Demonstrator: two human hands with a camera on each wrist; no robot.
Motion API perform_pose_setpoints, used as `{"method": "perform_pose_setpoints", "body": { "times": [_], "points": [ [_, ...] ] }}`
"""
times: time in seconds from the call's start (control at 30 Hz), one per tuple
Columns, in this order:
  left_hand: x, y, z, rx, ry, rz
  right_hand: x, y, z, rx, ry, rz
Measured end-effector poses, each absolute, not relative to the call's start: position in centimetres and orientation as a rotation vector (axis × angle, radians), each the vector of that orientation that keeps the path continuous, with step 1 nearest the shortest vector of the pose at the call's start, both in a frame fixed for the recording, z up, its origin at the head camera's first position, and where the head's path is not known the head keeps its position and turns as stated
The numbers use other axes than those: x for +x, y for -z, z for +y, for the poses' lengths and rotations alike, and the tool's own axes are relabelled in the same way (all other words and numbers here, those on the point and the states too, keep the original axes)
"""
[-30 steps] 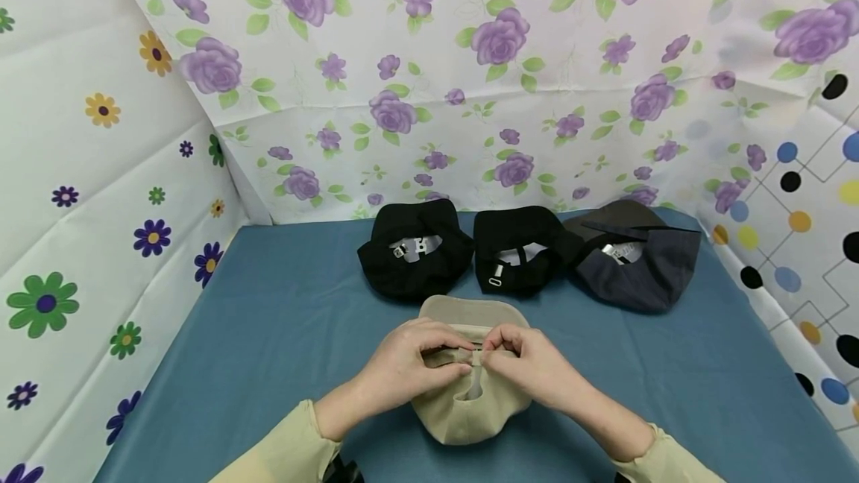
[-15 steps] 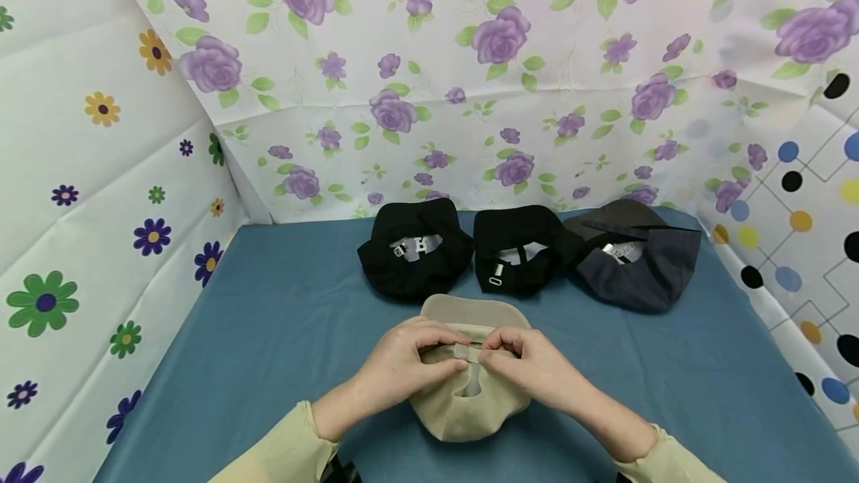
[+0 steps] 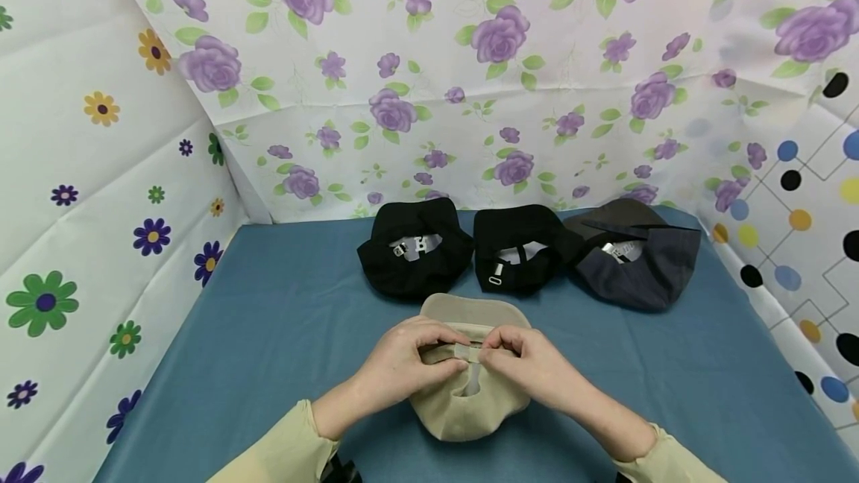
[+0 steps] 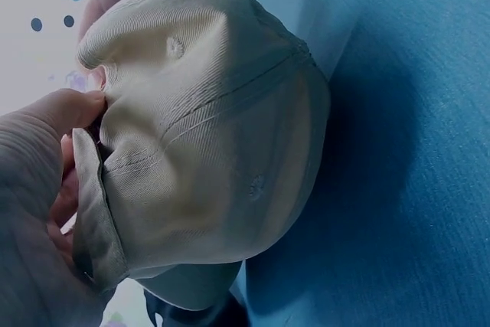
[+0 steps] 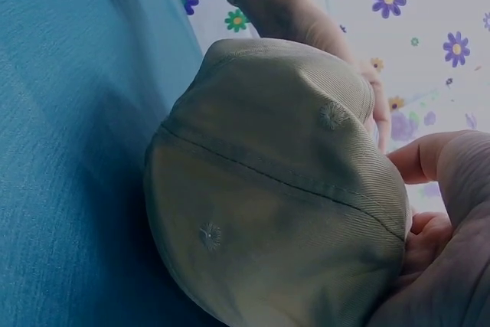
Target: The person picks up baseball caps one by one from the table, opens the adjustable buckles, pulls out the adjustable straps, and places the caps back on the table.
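Note:
A beige baseball cap (image 3: 470, 412) lies at the table's near middle, brim pointing away and back opening facing up. My left hand (image 3: 419, 356) pinches the left end of its back strap (image 3: 464, 352) between thumb and fingers. From the other side my right hand (image 3: 530, 360) pinches the strap's right end. In the left wrist view the cap's crown (image 4: 199, 112) fills the middle, the left thumb pressing its edge. The right wrist view shows the crown (image 5: 283, 181) from the right, with the right fingers at its rim. The strap's fastening is mostly hidden under the fingertips.
Behind the beige cap, a black cap (image 3: 416, 274), a second black cap (image 3: 517, 222) and a dark grey cap (image 3: 644, 282) stand in a row, backs toward me. Blue cloth (image 3: 302, 282) covers the table. Flowered sheets (image 3: 429, 73) hang at the back and sides.
Both hands shifted very slightly at the strap, and a flat piece of it now shows between the fingertips. The cap's back edge moved up a little. The other caps stay put.

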State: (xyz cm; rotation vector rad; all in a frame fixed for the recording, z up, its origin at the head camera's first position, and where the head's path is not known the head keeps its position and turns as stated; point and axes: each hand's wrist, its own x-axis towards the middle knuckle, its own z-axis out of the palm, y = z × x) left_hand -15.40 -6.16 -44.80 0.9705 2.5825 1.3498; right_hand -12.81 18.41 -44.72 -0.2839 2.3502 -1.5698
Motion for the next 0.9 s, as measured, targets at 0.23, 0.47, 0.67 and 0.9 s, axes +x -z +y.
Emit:
{"method": "perform_pose_setpoints", "body": {
  "times": [0.23, 0.47, 0.67, 0.9],
  "points": [
    [-15.45, 44.64, -6.18, 1.001, -1.36, 2.561, -12.78, 44.67, 18.48, -0.294, 1.568, 2.368],
    [-15.52, 44.6, -6.24, 1.028, -1.367, 2.548, -12.83, 44.55, 18.55, -0.305, 1.572, 2.363],
    [-15.63, 44.56, -6.25, 1.044, -1.356, 2.539, -12.91, 44.67, 18.55, -0.319, 1.583, 2.368],
    [-15.77, 44.64, -6.52, 0.995, -1.355, 2.537, -12.76, 44.42, 18.6, -0.348, 1.569, 2.373]
  ]
}}
